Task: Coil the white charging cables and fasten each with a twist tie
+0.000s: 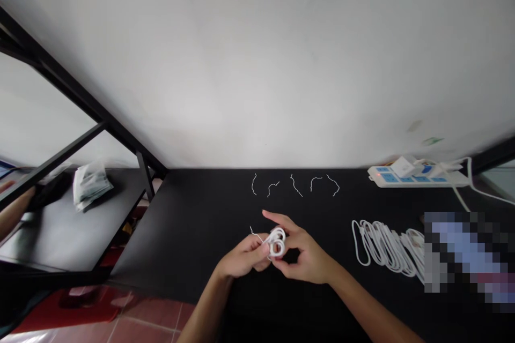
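A coiled white cable [276, 241] is held between my two hands above the black table [181, 225]. My left hand [246, 256] is closed on the coil from the left, its thumb on the front. A thin white tie [256, 233] sticks up to the left of the coil. My right hand [300, 254] touches the coil's right side with thumb and fingers, while its index finger is stretched up and away. Several thin white ties [295, 186] lie apart in a row near the wall.
Several white cable coils [386, 246] lie at the right, beside a blurred-out area. Behind them is a white power strip [378, 177] with chargers and cords. At the left, beyond a black metal frame [80, 86], are plastic bags [92, 185] and a person's arm [16, 211].
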The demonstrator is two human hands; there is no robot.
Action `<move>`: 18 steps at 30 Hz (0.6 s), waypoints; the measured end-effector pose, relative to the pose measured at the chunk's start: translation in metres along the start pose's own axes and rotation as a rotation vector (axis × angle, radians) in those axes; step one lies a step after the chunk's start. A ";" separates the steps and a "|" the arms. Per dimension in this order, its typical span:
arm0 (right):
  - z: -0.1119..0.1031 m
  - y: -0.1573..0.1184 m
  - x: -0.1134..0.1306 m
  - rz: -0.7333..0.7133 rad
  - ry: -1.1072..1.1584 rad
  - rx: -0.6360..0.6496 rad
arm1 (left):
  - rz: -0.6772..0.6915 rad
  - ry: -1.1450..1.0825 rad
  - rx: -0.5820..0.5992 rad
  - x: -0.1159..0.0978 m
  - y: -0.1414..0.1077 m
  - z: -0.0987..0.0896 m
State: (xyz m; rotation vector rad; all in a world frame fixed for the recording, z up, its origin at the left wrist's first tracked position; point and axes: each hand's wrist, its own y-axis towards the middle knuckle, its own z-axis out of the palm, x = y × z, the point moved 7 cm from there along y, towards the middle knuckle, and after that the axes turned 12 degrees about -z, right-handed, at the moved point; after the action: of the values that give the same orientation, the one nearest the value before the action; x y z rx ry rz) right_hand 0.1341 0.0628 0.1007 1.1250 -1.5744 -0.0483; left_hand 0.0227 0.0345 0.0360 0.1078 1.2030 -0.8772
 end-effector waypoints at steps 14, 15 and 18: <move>-0.021 -0.008 0.022 -0.061 -0.253 0.093 | -0.052 0.021 -0.006 -0.007 0.006 0.022; -0.022 -0.010 0.021 -0.058 -0.295 0.084 | -0.032 0.017 -0.055 -0.007 0.007 0.020; -0.023 -0.014 0.016 -0.015 -0.344 0.034 | 0.035 -0.022 -0.191 -0.001 0.010 0.014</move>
State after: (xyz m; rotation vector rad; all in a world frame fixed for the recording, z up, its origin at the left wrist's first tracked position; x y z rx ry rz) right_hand 0.1619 0.0562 0.1132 1.2012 -1.8765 -0.2362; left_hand 0.0395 0.0350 0.0389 -0.0350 1.2543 -0.7274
